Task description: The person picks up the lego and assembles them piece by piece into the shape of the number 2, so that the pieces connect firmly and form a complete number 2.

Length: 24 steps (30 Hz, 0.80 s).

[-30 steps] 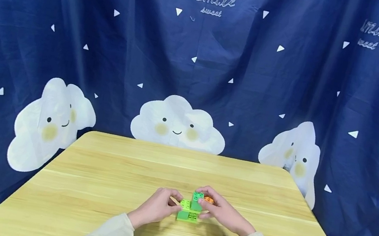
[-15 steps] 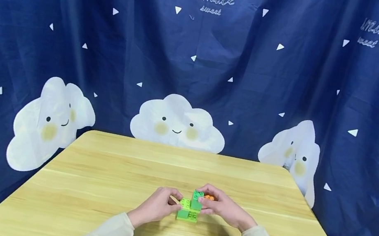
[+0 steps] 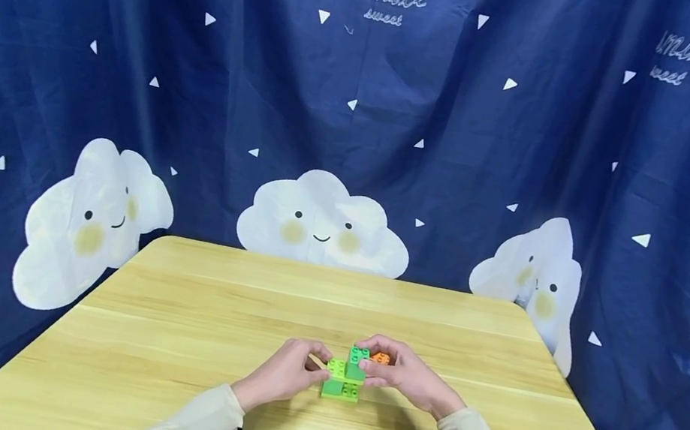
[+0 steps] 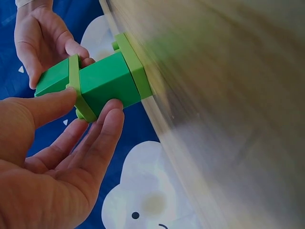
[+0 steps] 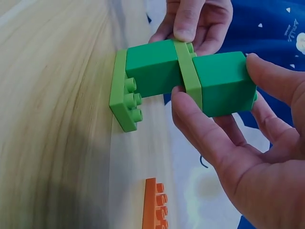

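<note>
A small stack of toy building blocks stands on the table. Its base is a lime plate with studs showing on one side. A green block sits on that plate, topped by a second lime plate. On the upper plate's right half is another green block. My left hand pinches the stack's left side, thumb at the upper plate and fingertips at the lower block. My right hand holds the upper block between thumb and fingers, one fingertip touching the upper plate's underside.
An orange studded plate lies on the wooden table beyond the right hand, partly hidden by it in the head view. A blue curtain with clouds hangs behind the table's far edge.
The right hand's lower fingers have drawn in closer to the stack and its wrist has turned slightly. The left hand and the stack stay nearly in place; the head view has tilted slightly.
</note>
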{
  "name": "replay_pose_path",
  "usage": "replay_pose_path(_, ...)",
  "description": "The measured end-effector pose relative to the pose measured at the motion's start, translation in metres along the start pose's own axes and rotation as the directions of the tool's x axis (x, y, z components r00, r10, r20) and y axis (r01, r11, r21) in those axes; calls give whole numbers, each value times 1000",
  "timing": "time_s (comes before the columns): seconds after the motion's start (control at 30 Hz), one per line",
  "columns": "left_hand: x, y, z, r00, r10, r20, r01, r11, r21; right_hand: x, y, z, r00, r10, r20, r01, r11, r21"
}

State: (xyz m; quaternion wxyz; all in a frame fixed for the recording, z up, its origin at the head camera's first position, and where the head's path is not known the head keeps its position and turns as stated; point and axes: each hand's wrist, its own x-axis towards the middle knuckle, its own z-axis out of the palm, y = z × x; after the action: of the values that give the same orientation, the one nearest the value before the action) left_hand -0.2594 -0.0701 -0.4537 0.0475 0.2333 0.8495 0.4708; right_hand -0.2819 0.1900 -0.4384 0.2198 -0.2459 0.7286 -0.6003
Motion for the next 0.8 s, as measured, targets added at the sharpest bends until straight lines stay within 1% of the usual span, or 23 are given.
replay_pose_path(0.27,1,-2,0,1000,-9,2,9,1000,11,0,-1,1,1000,13,-17,-13,1000,-15)
replay_pose_path(0.43,1,-2,0,1000,2,7,-2,1000,4,-1,-3,3,1000,18,-15,-18,999,-28)
replay_pose_path(0.5,2,-1,-1,1000,7,9,-7,1000,7,-2,-4,4,1000,6,-20,-7,998,-65)
replay_pose_path(0.57,2,-1,-1,1000,6,9,-6,1000,13,-2,-5,4,1000,-16,-24,12,992,-123)
replay_pose_path(0.7,2,0,-2,1000,6,10,-6,1000,7,-2,-8,4,998,-53,-39,42,967,-251)
replay_pose_path(0.8,2,0,-2,1000,9,12,-9,1000,-2,-1,-10,2,996,-58,-64,35,949,-314)
